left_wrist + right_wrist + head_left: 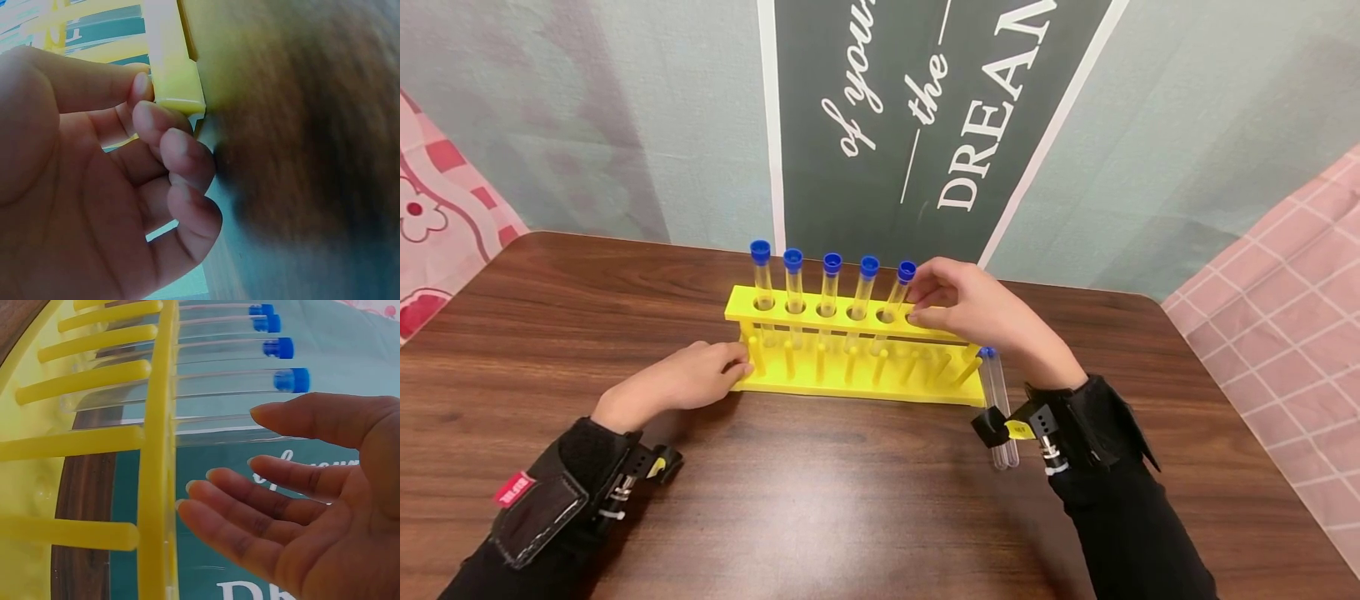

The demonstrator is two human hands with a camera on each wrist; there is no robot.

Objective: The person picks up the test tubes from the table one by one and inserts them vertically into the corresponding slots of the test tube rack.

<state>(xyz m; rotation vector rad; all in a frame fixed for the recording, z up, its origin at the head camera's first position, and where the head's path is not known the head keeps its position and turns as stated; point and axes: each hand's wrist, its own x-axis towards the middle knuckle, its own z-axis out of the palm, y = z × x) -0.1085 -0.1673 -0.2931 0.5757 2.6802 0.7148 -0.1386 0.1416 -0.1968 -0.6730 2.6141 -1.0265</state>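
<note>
A yellow test tube rack (850, 387) stands on the table, holding several clear test tubes (829, 287) with blue caps, upright or slightly tilted. My left hand (703, 373) grips the rack's left end low down; the left wrist view shows thumb and fingertips at the yellow end piece (178, 81). Above the rack's right part, my right hand (973, 304) is beside the rightmost racked tube (897, 293). In the right wrist view its fingers (237, 519) are extended and apart from the thumb, nothing between them. The thumb covers the nearest tube's (219, 431) cap end there.
Loose test tubes (1002, 417) with blue caps lie on the brown wooden table (820, 500), right of the rack and partly behind the right wrist's camera. A cloth backdrop (692, 125) with a dark lettered panel (880, 183) rises behind the table.
</note>
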